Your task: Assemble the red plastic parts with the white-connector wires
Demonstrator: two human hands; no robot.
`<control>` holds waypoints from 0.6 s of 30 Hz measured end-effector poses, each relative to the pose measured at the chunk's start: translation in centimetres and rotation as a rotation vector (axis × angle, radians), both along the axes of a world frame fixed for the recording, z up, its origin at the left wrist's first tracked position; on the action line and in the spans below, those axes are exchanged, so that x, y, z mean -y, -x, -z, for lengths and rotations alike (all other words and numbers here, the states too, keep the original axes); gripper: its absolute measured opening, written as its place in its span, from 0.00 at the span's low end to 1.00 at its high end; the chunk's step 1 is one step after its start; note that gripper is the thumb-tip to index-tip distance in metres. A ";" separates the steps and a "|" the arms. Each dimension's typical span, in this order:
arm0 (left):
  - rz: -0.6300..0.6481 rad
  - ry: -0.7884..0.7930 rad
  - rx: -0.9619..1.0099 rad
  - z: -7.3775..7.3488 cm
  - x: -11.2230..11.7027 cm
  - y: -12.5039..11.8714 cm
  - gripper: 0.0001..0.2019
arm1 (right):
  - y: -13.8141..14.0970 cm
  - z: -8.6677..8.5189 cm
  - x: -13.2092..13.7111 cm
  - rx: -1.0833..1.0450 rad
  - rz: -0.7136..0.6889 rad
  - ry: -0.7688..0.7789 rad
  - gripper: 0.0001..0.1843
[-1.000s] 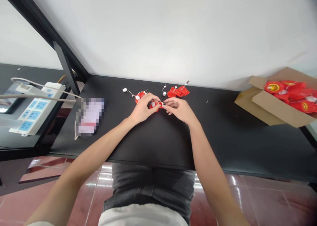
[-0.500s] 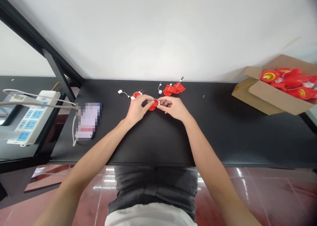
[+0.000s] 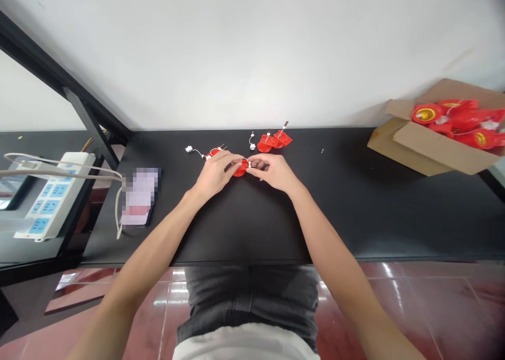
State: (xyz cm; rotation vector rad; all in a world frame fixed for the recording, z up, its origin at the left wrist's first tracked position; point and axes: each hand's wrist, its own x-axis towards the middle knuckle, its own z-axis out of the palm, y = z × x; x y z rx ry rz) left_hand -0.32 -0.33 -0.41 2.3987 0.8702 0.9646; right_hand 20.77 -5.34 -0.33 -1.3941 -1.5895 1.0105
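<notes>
Over the middle of the black table, a small red plastic part (image 3: 239, 170) is held between my two hands. My left hand (image 3: 218, 171) pinches its left side with thumb and fingertips. My right hand (image 3: 275, 171) is closed at its right side, on a white connector piece (image 3: 249, 165) with thin dark ends. A thin white wire curves over the top of the red part. Behind my left hand, another red part (image 3: 213, 152) is partly hidden, with a white plug (image 3: 189, 149) on a wire beside it.
Two more red parts (image 3: 267, 142) and a small white wired connector (image 3: 252, 146) lie at the back of the table (image 3: 244, 223). An open cardboard box (image 3: 410, 145) of red pieces stands right. Left are a phone (image 3: 139, 197), cables and a power strip (image 3: 51, 197).
The camera view has tilted slightly. Both hands keep their hold on the red part and its connector, with barely any visible movement of the fingers.
</notes>
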 end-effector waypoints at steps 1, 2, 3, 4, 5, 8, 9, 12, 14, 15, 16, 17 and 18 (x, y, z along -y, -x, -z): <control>-0.010 0.010 0.003 0.0 0.0 0.0 0.10 | 0.0 0.0 0.0 -0.001 -0.006 -0.001 0.16; -0.014 0.012 0.006 -0.1 0.0 0.0 0.10 | 0.0 0.0 0.0 -0.002 -0.009 0.000 0.16; -0.010 0.003 0.009 0.0 0.0 0.0 0.10 | 0.0 0.1 0.0 -0.003 -0.008 0.001 0.17; 0.001 -0.016 0.008 0.0 -0.1 0.0 0.10 | 0.0 0.1 0.0 -0.003 -0.005 0.001 0.17; 0.015 -0.045 0.005 0.1 -0.1 0.0 0.10 | 0.1 0.1 0.0 -0.003 -0.001 0.000 0.17; 0.042 -0.139 -0.036 0.2 -0.3 0.1 0.12 | 0.2 0.1 -0.1 0.004 0.009 -0.010 0.17; 0.041 -0.156 -0.060 0.2 -0.3 0.2 0.13 | 0.2 0.1 -0.1 0.006 0.010 -0.013 0.17; 0.030 -0.170 -0.136 0.0 -0.1 0.3 0.16 | 0.4 0.1 -0.1 0.004 0.001 -0.010 0.18; 0.037 -0.168 -0.175 -0.2 0.1 0.3 0.17 | 0.4 0.1 -0.1 -0.007 -0.009 -0.006 0.17; 0.044 -0.163 -0.190 -0.3 0.2 0.3 0.17 | 0.5 0.1 -0.1 -0.012 -0.013 -0.004 0.17; 0.046 -0.157 -0.198 -0.3 0.2 0.3 0.17 | 0.5 0.1 -0.1 -0.015 -0.015 -0.001 0.16; 0.043 -0.150 -0.204 -0.3 0.2 0.3 0.17 | 0.5 0.1 -0.1 -0.016 -0.016 0.002 0.16; 0.037 -0.145 -0.207 -0.2 0.2 0.3 0.17 | 0.5 0.1 -0.1 -0.014 -0.017 0.004 0.16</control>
